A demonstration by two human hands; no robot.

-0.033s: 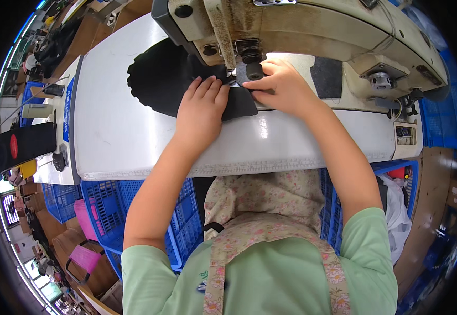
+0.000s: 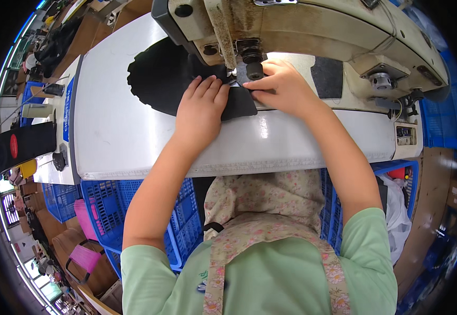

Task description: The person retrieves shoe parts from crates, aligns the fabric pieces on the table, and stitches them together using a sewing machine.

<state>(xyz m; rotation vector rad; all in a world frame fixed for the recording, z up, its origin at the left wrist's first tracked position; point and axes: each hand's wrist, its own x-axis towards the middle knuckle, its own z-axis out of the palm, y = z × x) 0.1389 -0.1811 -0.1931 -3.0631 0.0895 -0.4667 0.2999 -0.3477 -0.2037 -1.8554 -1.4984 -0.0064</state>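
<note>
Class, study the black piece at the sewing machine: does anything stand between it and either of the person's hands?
Nothing visible blocks the left hand: its fingers lie on the black piece. Nothing visible separates the right hand from the piece's right end either, though whether they touch is unclear.

The material (image 2: pixel 155 79) is black, the shirt (image 2: pixel 276 278) pale green, the apron (image 2: pixel 265 197) pink-flowered beige.

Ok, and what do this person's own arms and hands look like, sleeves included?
The left hand and right hand are bare, without gloves; the forearms are uncovered too, below short, pale green sleeves. No watch or bracelet shows.
</note>
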